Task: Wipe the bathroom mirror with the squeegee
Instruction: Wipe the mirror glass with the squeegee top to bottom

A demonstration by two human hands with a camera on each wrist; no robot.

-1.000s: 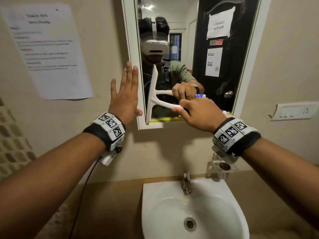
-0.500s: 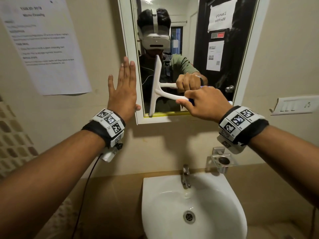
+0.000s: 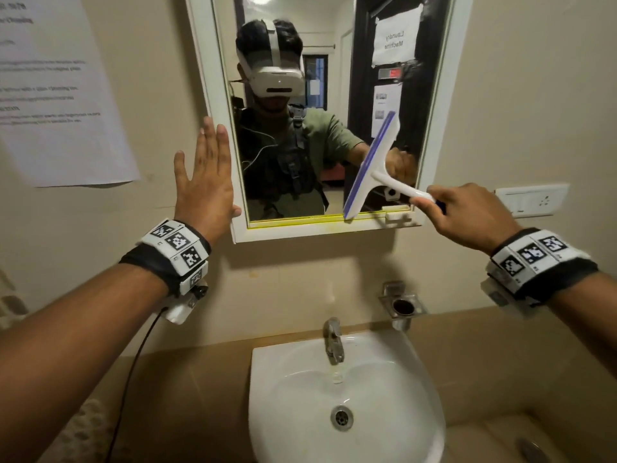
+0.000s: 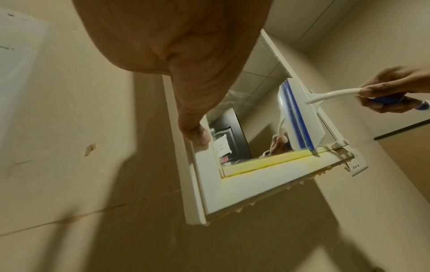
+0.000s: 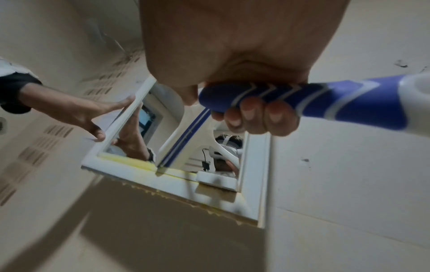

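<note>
The white-framed mirror (image 3: 220, 105) hangs on the beige wall above the sink. A white squeegee (image 3: 370, 165) with a blue rubber blade stands tilted against the glass near the mirror's right side, its lower end at the bottom frame. My right hand (image 3: 467, 212) grips its blue-and-white handle (image 5: 325, 99), fingers curled round it. My left hand (image 3: 205, 178) lies flat with straight fingers on the wall and the mirror's left frame, the thumb (image 4: 195, 134) pressing the frame. The squeegee (image 4: 300, 117) and its reflection show in the left wrist view.
A white sink (image 3: 347, 402) with a metal tap (image 3: 334, 339) sits below the mirror. A metal holder (image 3: 402, 304) is fixed to the wall at right. A switch plate (image 3: 531, 198) is right of the mirror, a paper notice (image 3: 56, 95) left of it.
The squeegee has swept from the mirror's left part to its right side with my right hand. The left hand has stayed on the frame. The head view has shifted downward.
</note>
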